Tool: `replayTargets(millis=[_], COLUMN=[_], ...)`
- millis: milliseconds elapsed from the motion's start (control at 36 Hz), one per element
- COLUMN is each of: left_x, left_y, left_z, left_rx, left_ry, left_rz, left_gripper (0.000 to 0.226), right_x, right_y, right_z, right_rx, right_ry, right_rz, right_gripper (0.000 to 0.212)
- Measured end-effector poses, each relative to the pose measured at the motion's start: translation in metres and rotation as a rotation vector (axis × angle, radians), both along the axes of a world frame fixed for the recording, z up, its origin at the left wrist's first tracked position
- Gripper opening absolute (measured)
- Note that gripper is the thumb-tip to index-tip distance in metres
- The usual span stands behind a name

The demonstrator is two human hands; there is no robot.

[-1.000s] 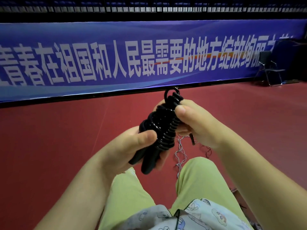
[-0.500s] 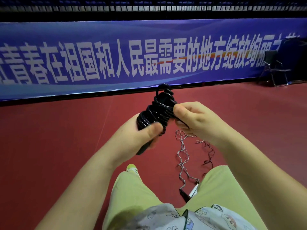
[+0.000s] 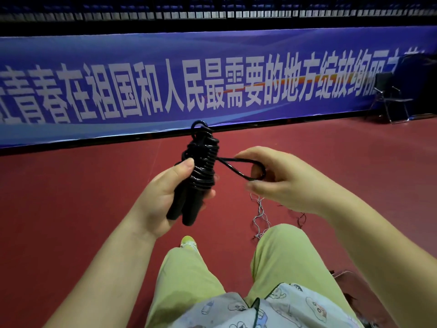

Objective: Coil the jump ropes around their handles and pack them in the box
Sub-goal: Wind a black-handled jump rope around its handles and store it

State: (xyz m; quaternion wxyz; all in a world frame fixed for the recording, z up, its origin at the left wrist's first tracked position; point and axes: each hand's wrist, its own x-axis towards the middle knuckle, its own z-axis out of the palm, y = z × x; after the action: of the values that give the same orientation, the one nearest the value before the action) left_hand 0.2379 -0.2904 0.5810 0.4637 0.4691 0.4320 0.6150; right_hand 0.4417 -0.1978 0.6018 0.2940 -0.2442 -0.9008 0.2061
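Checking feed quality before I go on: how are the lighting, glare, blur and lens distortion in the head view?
Head view: dim, even indoor light; small glints on the coiled black jump rope; right hand fingertips slightly motion-blurred, left hand sharp; wide-angle bending curves the blue banner and railing.

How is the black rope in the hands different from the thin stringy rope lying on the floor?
The black jump rope is thick and glossy; the thin rope on the floor is pale and wiry. The black one is wound tightly round its handles, the floor one lies loose and tangled. The left hand grips the black one and the right hand pinches its loop; nothing touches the floor one. Neither is in a box.
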Motion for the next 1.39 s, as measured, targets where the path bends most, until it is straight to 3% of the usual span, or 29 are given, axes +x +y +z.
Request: replayTargets(millis=[111,278,389,444,500,639,750,861,1028,1111,1194,1306,1389], left_x=[-0.002,0.0,0.005,0.008,0.012,0.019,0.023,0.024,0.029,0.027,0.026,0.024,0.029], left_y=[-0.001,0.002,0.004,0.006,0.008,0.011,0.011,0.01,0.015,0.019,0.021,0.024,0.026], left_z=[-0.002,-0.009,-0.01,-0.009,-0.01,-0.016,-0.015,-0.016,-0.026,-0.03,-0.027,-0.019,-0.02], left_rx=[-0.012,0.001,0.007,-0.007,-0.021,-0.001,0.02,0.051,0.081,0.089,0.098,0.14,0.145], left_ry=[-0.021,0.005,-0.007,-0.009,0.005,0.079,0.053,0.069,0.101,0.205,0.298,0.47,0.562], left_rz=[-0.025,-0.012,-0.004,-0.002,0.016,0.067,-0.018,-0.031,0.13,0.206,0.264,0.328,0.338], left_gripper=[0.035,0.042,0.041,0.041,0.042,0.051,0.045,0.035,0.041,0.054,0.049,0.033,0.037], right_x=[-0.001,-0.004,-0.005,-0.005,-0.006,-0.009,-0.011,-0.013,-0.025,-0.026,-0.028,-0.034,-0.039], right_y=[0.0,0.0,0.002,0.003,0.004,-0.001,-0.004,0.0,-0.005,-0.004,-0.003,-0.008,-0.007], right_z=[-0.003,-0.008,-0.014,-0.014,-0.013,-0.015,-0.017,-0.02,-0.035,-0.039,-0.039,-0.032,-0.026], right_rx=[0.101,0.09,0.438,0.591,0.611,0.233,-0.326,-0.643,-0.894,-0.953,-1.025,-1.147,-1.177], right_ry=[0.065,0.143,0.145,0.252,0.373,0.508,0.737,0.875,1.046,1.009,1.023,1.212,1.251], right_rz=[0.037,-0.006,-0.058,-0.069,-0.074,0.175,0.589,0.732,0.575,0.52,0.49,0.459,0.465], right_gripper=[0.035,0.029,0.038,0.035,0.033,0.022,0.012,0.022,0.031,0.019,0.018,0.019,0.018])
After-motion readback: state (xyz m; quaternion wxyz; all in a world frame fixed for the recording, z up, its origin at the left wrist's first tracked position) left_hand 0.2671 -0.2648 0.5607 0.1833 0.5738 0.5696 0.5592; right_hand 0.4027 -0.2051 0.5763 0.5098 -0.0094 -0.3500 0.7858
